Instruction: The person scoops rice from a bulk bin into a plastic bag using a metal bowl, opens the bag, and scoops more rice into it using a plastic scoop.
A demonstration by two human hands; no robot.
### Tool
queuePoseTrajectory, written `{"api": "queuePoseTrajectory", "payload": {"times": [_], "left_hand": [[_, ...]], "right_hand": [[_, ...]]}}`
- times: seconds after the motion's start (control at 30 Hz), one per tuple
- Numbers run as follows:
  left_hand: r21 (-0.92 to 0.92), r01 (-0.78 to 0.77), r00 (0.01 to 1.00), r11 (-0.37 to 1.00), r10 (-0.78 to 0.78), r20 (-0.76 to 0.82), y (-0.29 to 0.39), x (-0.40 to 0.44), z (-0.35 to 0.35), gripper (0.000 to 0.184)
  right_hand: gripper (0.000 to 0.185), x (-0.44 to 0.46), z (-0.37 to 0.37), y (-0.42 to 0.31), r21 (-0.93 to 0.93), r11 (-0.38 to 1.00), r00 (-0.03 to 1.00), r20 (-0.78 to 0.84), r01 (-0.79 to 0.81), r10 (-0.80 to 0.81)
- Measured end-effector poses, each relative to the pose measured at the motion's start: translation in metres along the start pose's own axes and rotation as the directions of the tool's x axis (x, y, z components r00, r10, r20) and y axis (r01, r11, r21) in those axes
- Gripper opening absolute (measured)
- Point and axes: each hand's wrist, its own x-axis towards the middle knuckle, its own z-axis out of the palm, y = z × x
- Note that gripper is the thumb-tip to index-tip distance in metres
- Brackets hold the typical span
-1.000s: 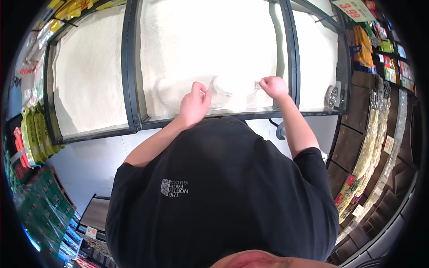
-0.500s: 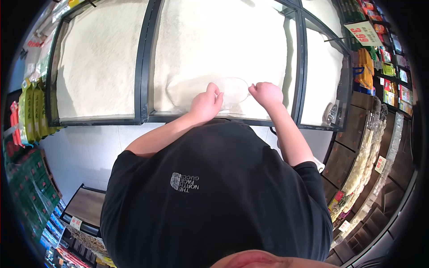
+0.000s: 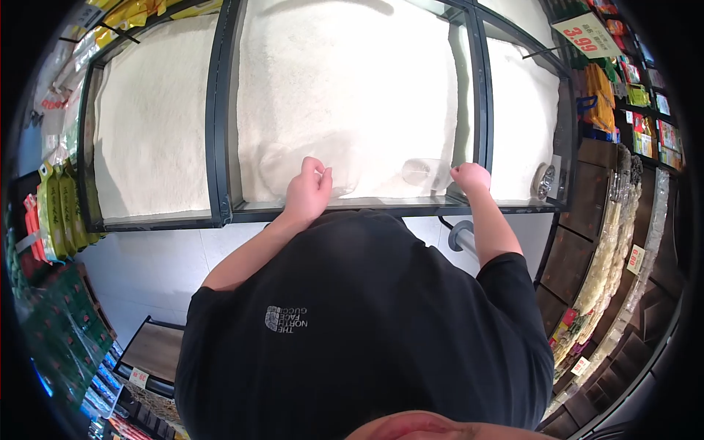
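Observation:
My left hand (image 3: 308,189) is closed, its fingers curled on a clear plastic bag (image 3: 275,174) that spreads low over the middle bin. To the right, my right hand (image 3: 471,178) is closed in a pinch near the bin's front right corner. From its fingertips a thin clear plastic piece (image 3: 438,171) reaches leftward, with a rounded outline around its far end. Whether this piece is joined to the bag, I cannot tell. Beneath both hands lies pale, loose, rice- or flour-like white stuff (image 3: 345,95), filling the middle bin.
Dark frames (image 3: 222,110) divide the bins, and a front rail (image 3: 345,207) runs before my body. A metal round object (image 3: 545,182) sits in the right bin. Below the rail is a pale roll (image 3: 462,236). A price sign (image 3: 587,35) juts out at right; packed shelves flank both sides.
My right hand has moved right, away from the left one, drawing clear plastic with it. My left hand has shifted slightly left and down in view. The camera view has also shifted.

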Motion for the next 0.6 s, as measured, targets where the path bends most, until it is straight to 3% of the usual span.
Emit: {"api": "queuePoseTrajectory", "payload": {"times": [0.1, 0.27, 0.47, 0.6], "left_hand": [[0.032, 0.037, 0.999, 0.999, -0.036, -0.036, 0.005, -0.002, 0.003, 0.02], [0.098, 0.128, 0.99, 0.987, -0.121, -0.078, 0.015, -0.005, 0.006, 0.02], [0.198, 0.106, 0.988, 0.974, -0.08, -0.132, 0.014, -0.004, 0.01, 0.02], [0.215, 0.08, 0.989, 0.973, -0.05, -0.139, 0.015, -0.003, 0.009, 0.02]], "right_hand": [[0.039, 0.019, 0.006, -0.012, -0.079, 0.988, 0.991, 0.03, 0.13, -0.128], [0.043, 0.033, 0.044, -0.068, -0.056, 0.913, 0.915, 0.037, 0.404, -0.402], [0.049, 0.038, 0.082, -0.101, 0.105, 0.921, 0.92, 0.077, 0.376, -0.385], [0.047, 0.037, 0.079, -0.08, 0.188, 0.896, 0.905, 0.065, 0.402, -0.42]]}}
